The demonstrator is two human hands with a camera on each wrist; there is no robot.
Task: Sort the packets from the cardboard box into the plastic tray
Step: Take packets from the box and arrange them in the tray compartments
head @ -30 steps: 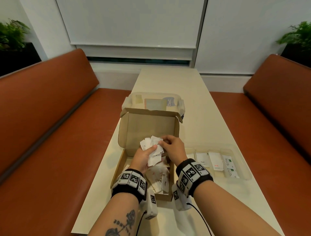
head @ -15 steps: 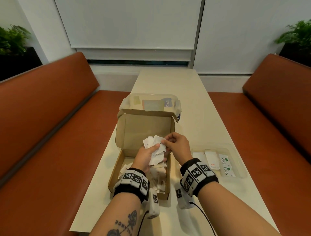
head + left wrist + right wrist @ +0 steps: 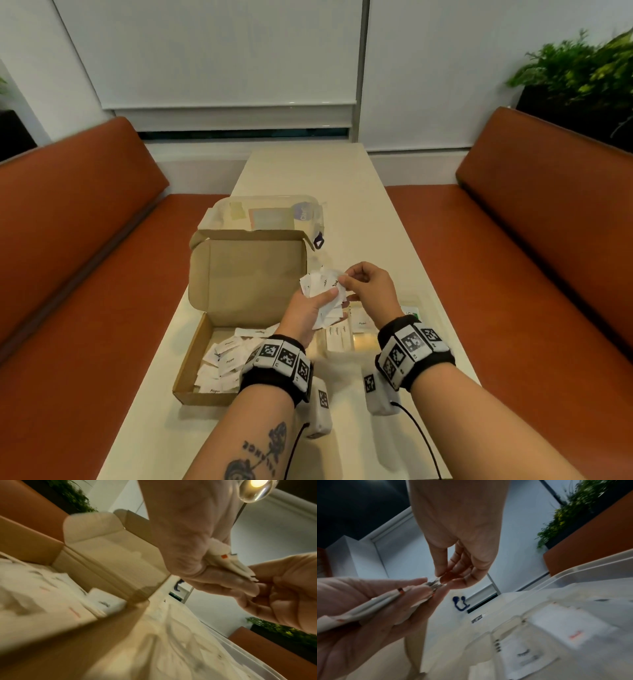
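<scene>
Left hand [image 3: 308,310] grips fanned packets [image 3: 322,291]; right hand [image 3: 368,286] pinches one.

Long cream worktop [image 3: 346,192] runs away from me btwn two orange benches. On it, left of centre: open cardboard box [image 3: 195,356], lid flap standing up at the far side, loose white packets on its floor. Just behind the box sits a clear lidded container [image 3: 270,214], touching or nearly so, can't tell. Right of the box, close beside it: clear plastic tray [image 3: 416,301] w/ packets laid flat in compartments.
</scene>
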